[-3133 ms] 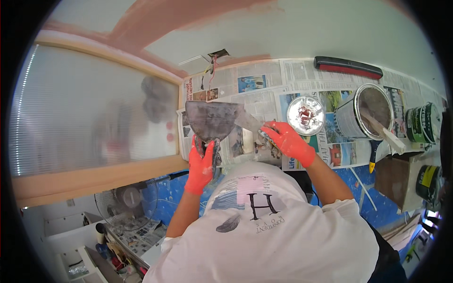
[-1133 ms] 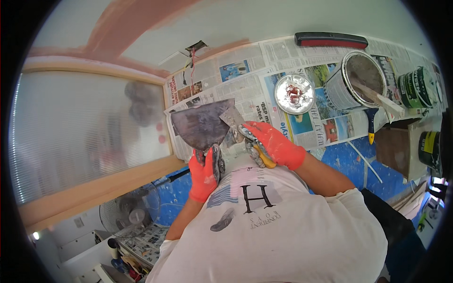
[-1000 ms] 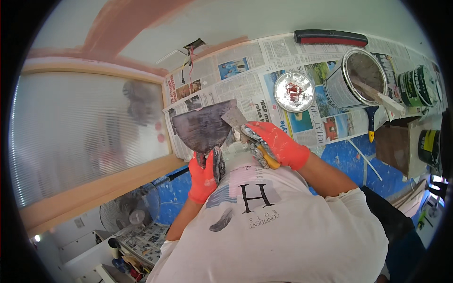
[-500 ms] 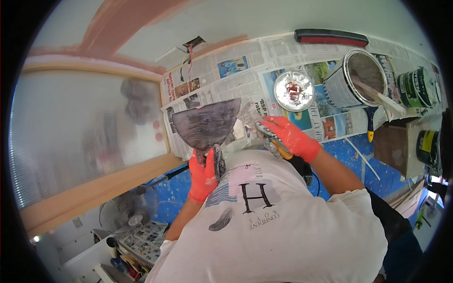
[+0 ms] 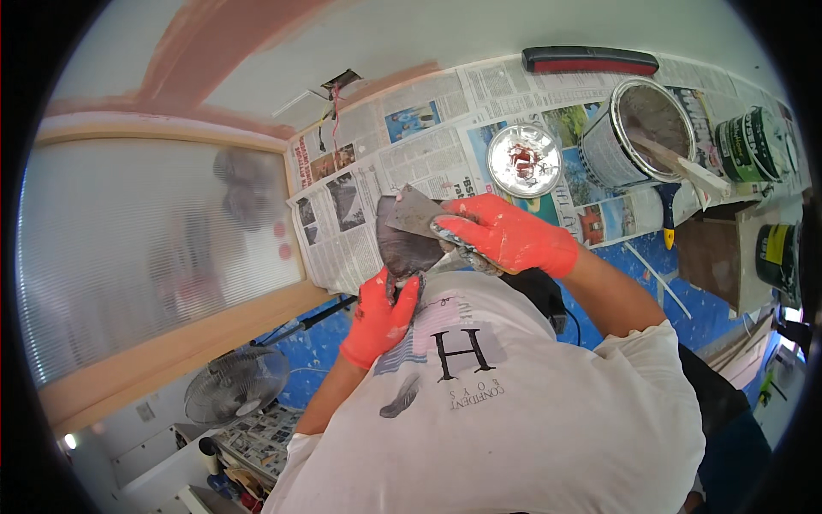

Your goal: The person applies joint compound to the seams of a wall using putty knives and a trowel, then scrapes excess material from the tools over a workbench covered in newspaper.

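Observation:
My left hand (image 5: 377,319), in an orange glove with grey smears, is closed around the lower end of a dark, half-round spreader (image 5: 407,251) coated in grey filler. A putty knife (image 5: 415,212) is gripped in my gloved right hand (image 5: 505,237). Its flat metal blade lies across the upper part of the spreader and hides some of it; the fingers cover its handle. Both tools are held in front of my chest, over the newspaper's near edge. To the right stands an open tin (image 5: 610,137) of grey-brown filler, a flat wooden stick (image 5: 685,163) resting in it.
Newspaper (image 5: 428,158) covers the surface. On it lie a round metal lid (image 5: 524,161), a black-and-red bar (image 5: 591,61) and a green tub (image 5: 745,146). A brush (image 5: 669,214) hangs beside the tin. Wires (image 5: 335,111) poke from the wall; a wood-framed translucent panel (image 5: 154,257) stands left, a fan (image 5: 237,385) below.
My right hand has moved left and brought the putty knife's blade onto the spreader. My left hand has turned the spreader and shifted slightly right.

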A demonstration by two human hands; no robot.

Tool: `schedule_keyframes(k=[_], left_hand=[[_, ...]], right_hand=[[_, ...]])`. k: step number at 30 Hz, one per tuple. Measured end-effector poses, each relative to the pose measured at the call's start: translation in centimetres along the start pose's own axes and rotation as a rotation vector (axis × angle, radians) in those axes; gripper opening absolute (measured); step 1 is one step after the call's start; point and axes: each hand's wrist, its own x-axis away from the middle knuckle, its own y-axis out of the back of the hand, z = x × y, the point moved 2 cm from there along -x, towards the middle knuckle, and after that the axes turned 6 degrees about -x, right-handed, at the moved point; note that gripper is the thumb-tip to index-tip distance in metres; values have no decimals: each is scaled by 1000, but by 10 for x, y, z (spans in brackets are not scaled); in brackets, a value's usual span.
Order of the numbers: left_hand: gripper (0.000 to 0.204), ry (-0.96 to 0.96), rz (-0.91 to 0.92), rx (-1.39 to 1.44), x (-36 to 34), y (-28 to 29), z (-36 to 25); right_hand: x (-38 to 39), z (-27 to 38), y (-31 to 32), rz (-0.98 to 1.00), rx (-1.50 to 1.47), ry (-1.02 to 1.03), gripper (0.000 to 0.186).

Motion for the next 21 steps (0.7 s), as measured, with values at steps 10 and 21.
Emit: schedule_keyframes(k=[10,21], left_hand=[[29,630,61,1989,-32,16,43],[43,399,276,2362,-7,-11,28]], right_hand=[[2,-30,31,-339,162,735,48],[-70,7,-14,-205,160,44,45]])
